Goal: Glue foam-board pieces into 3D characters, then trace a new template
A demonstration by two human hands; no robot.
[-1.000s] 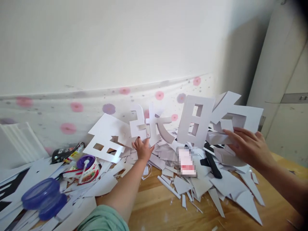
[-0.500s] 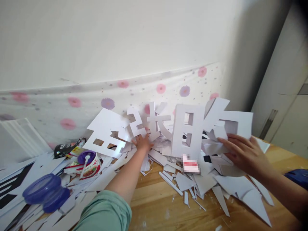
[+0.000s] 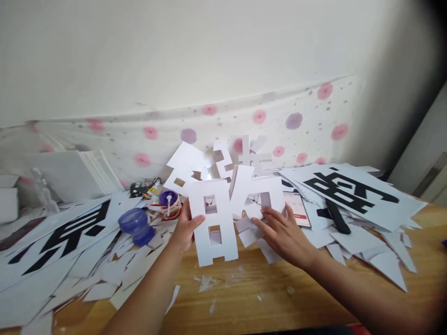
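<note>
A white cut-out character [image 3: 228,228], made of thick paper or foam board with square openings, is held over the front of the wooden table. My left hand [image 3: 184,228] grips its left edge, thumb in front and fingers behind. On the right part, my right hand [image 3: 284,232] has its fingertips at the lower strip and inner flap; what its thumb does is hidden. Behind it stand other white cut-outs: a flat one with windows [image 3: 188,160], a narrow zigzag one [image 3: 222,156] and a branching one [image 3: 256,158].
White offcuts [image 3: 101,291] cover the left of the table [image 3: 251,298]. Printed sheets with black characters lie left [image 3: 77,232] and right [image 3: 370,190]. A purple bowl-shaped object [image 3: 137,226], a tub with purple lid [image 3: 171,200], a phone-like screen [image 3: 298,209] and a black-handled object [image 3: 337,216] are around.
The cut-out character has come from the right-hand pile to the front middle. My left hand has left the standing cut-outs and now grips its left edge. The view has turned left.
</note>
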